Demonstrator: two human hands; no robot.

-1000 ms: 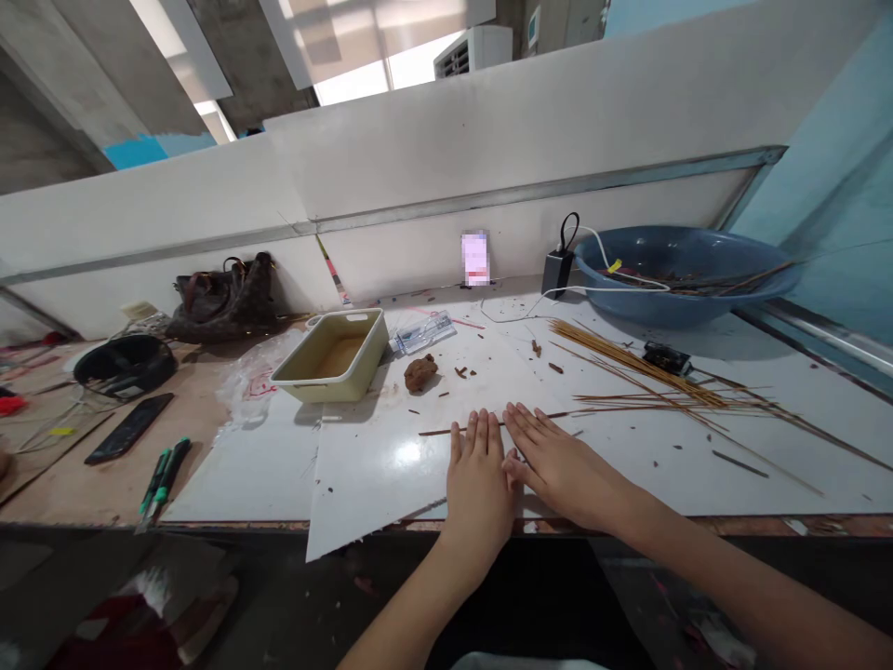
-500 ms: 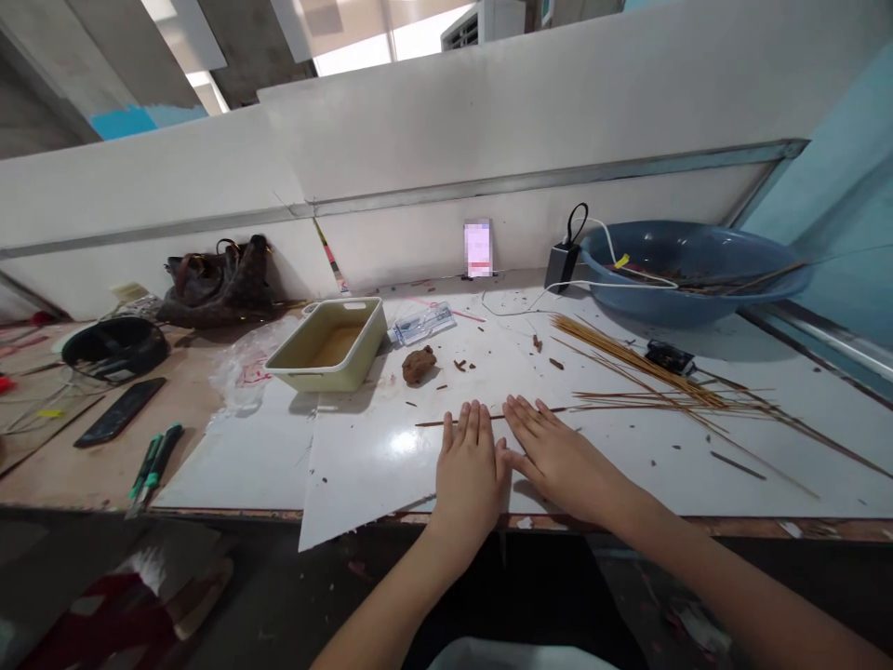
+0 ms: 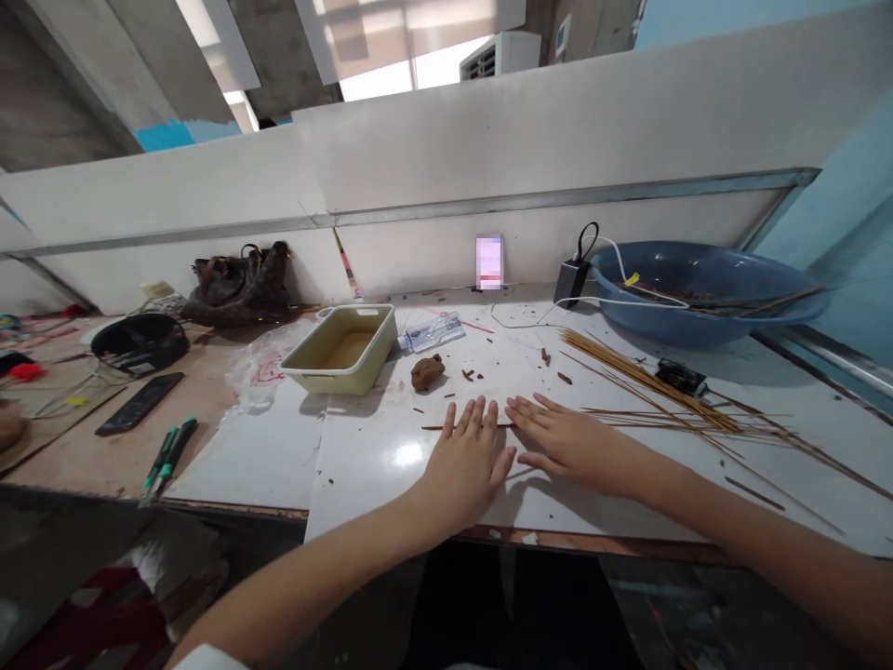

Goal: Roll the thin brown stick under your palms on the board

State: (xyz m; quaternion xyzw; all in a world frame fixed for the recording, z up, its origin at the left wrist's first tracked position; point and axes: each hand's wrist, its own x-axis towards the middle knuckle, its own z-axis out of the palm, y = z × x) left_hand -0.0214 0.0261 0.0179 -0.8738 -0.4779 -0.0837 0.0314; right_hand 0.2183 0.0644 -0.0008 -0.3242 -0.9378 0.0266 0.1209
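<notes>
My left hand (image 3: 465,458) and my right hand (image 3: 566,438) lie flat and open, palms down, side by side on a white board (image 3: 377,456). Their fingertips rest over a thin brown stick (image 3: 433,427) that lies crosswise on the board. A lump of brown clay (image 3: 426,371) sits just beyond the fingers. A spread of thin bamboo sticks (image 3: 648,386) lies to the right of my right hand.
A cream tray (image 3: 343,348) stands at the left of the clay. A blue basin (image 3: 704,290) with a white cable sits at the back right, a phone (image 3: 489,261) leans on the wall. A dark phone (image 3: 139,402), green tools (image 3: 167,451) and a bag (image 3: 241,282) lie left.
Both hands have slid forward across the board over the thin stick, fingers spreading a little. The view has shifted slightly to the left.
</notes>
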